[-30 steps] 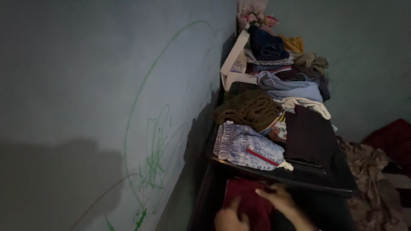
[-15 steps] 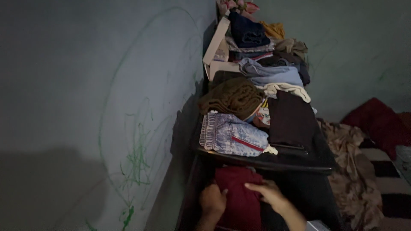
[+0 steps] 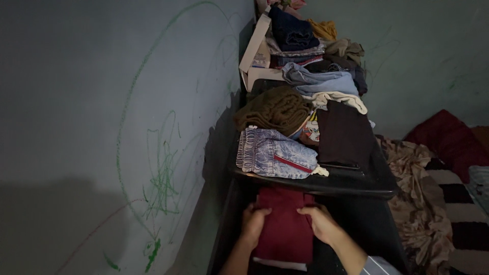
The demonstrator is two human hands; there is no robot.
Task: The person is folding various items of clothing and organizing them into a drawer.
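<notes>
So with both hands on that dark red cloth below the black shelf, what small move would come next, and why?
Probably a slide of the folded maroon garment further in under the black shelf. The left hand and right hand press on its two sides, and its far edge already lies beneath the shelf lip, below the acid-wash denim piece. The space behind is too dark to judge.
</notes>
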